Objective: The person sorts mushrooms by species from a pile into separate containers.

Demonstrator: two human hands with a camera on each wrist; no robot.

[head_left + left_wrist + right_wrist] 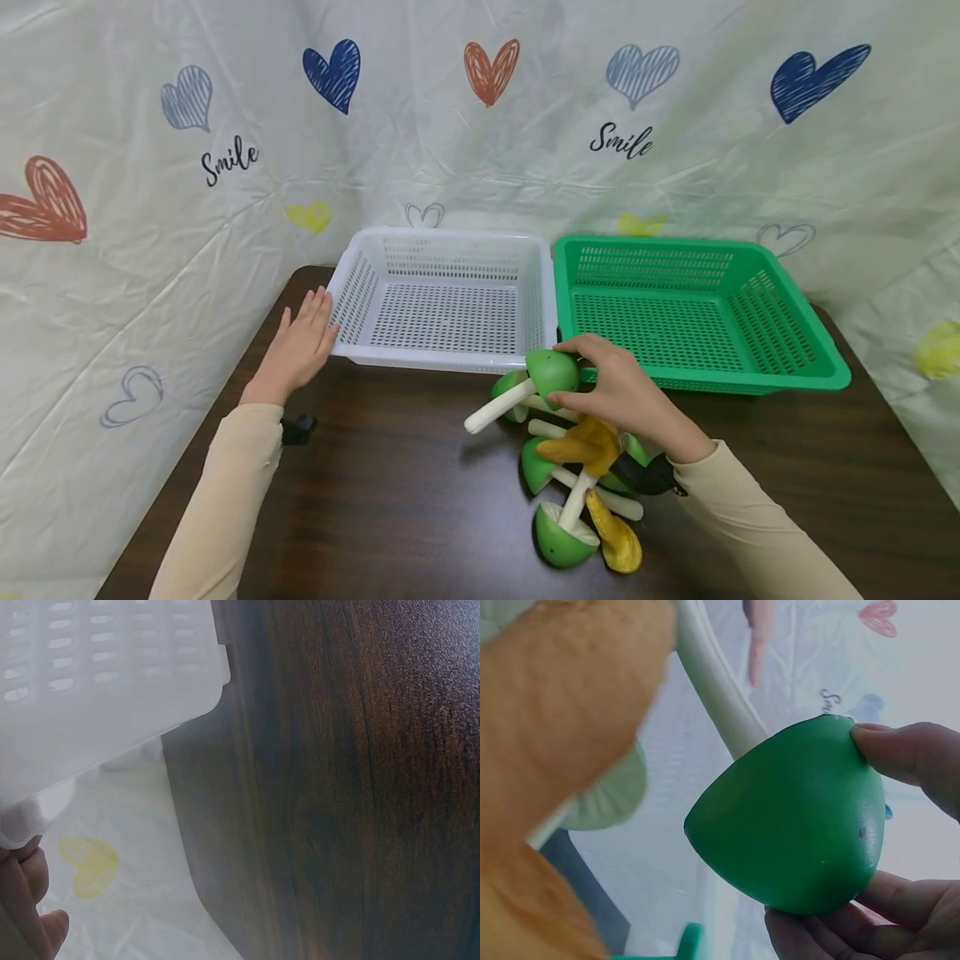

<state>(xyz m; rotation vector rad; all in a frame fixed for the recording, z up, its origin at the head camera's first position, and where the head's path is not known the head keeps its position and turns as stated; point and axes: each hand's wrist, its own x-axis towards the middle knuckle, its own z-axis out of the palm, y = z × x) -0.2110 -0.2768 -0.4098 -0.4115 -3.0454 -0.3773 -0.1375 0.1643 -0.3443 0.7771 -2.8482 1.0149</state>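
My right hand (618, 387) pinches a toy mushroom (553, 372) by its green cap, between thumb and fingers. Its white stem points down and to the left in the head view. The right wrist view shows the green cap (795, 825) large, with thumb and fingertips on its edges. My left hand (297, 340) lies with straight fingers against the left rim of a white basket (435, 358). Below the right hand is a loose pile of green-capped mushrooms (564, 543) and yellow-orange mushrooms (621, 546), partly hidden by that hand and wrist.
A green basket (750, 383) stands to the right of the white one, their rims side by side. Both are at the back of a dark wooden table (375, 483). Behind hangs a white cloth (420, 108) printed with hearts.
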